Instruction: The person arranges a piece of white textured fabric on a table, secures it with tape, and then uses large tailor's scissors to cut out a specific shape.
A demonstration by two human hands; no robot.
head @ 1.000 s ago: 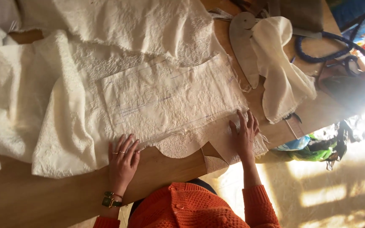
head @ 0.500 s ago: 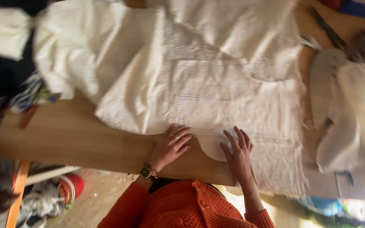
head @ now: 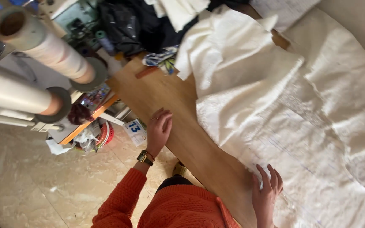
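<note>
Head: right hand [head: 267,190] flat on fabric [head: 300,126]

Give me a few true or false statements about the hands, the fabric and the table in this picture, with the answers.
1. The right hand lies flat on the cream fabric. True.
2. The left hand grips scissors. False: it is empty, at the edge of the wooden table.
3. The sleeves are orange. True.
4. Both hands press the fabric. False: only the right hand does; the left is off it.
5. A watch sits on the left wrist. True.
</note>
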